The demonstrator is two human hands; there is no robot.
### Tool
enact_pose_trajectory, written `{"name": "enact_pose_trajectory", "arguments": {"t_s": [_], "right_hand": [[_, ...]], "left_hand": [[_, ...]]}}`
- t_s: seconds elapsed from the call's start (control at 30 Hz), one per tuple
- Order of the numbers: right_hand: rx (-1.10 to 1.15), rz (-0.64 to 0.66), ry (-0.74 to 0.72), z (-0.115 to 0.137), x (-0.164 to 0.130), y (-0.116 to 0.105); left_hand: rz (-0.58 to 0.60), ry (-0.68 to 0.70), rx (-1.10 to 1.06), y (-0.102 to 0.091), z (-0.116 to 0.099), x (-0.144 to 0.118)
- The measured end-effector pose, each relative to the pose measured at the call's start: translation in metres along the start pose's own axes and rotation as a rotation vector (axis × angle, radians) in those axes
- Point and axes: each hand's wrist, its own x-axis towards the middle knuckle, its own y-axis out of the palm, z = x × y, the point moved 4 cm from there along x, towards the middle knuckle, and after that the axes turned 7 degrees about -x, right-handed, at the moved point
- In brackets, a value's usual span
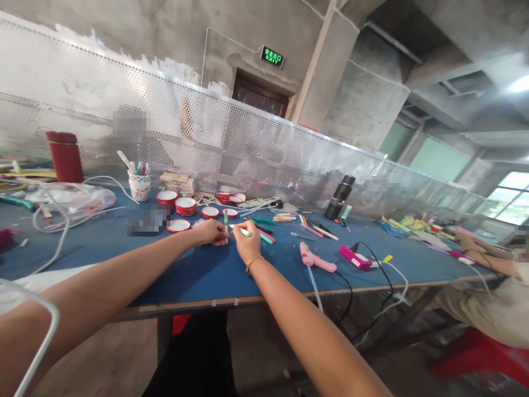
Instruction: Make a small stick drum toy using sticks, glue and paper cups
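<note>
1. Marker (pixel 246 232): a white pen with a green tip, on the blue table (pixel 198 273) between both hands; right hand (pixel 246 245) pinched closed on it.
2. Left hand (pixel 212 231) curled shut on a thin stick (pixel 225 221), pressing it flat.
3. Step in hand, I judge: colouring the stick; the next stroke calls for a steady left hold.

A blue-topped counter (pixel 198 270) is backed by a perforated metal screen (pixel 256 143). Bare concrete walls (pixel 355 99) are seen behind it, with a lit green exit sign (pixel 271 57) above a dark door (pixel 259 98). Daylight is admitted through a window (pixel 511 198) at far right.
</note>
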Motion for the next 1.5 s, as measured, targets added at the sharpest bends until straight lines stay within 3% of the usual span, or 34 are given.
{"name": "enact_pose_trajectory", "arguments": {"t_s": [0.67, 0.93, 1.5], "right_hand": [[0.025, 0.032, -0.064, 0.0040, -0.0013, 0.0039], [-0.002, -0.014, 0.003, 0.0019, -0.0003, -0.0011], [0.015, 0.012, -0.007, 0.0015, -0.0004, 0.0005]], "left_hand": [[0.016, 0.014, 0.002, -0.0010, 0.0035, 0.0040], [0.010, 0.006, -0.021, 0.0005, 0.0015, 0.0008], [0.013, 0.008, -0.030, 0.0005, 0.0012, 0.0014]]}}
